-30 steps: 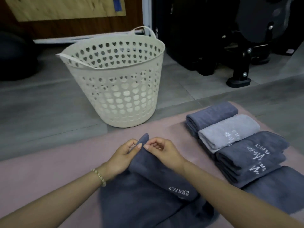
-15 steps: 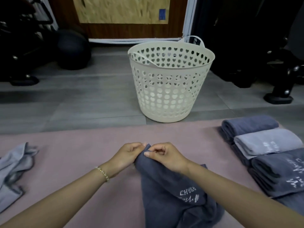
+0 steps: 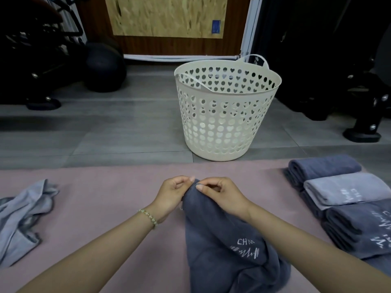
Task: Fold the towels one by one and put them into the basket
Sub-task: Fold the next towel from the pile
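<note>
A dark grey towel (image 3: 220, 235) with white stitched lettering lies bunched on the pink mat (image 3: 101, 187) in front of me. My left hand (image 3: 173, 193) and my right hand (image 3: 222, 194) pinch its far corner close together, fingertips almost touching. The cream basket (image 3: 226, 115) with heart-shaped holes stands upright on the grey floor just beyond the mat; nothing shows through its holes. A stack of folded towels (image 3: 347, 199) in dark and light grey lies at the right. A crumpled light grey towel (image 3: 21, 216) lies at the left.
Dark exercise equipment (image 3: 342, 81) stands behind and to the right of the basket, with a black foot (image 3: 361, 134) on the floor. A black ball (image 3: 103, 68) and more dark gear (image 3: 31, 60) are at the back left. Grey floor tiles (image 3: 105, 132) lie between mat and wall.
The view has swung left, so the basket and folded stack now sit further right and the crumpled light towel has come into view. Both hands keep pinching the same corner.
</note>
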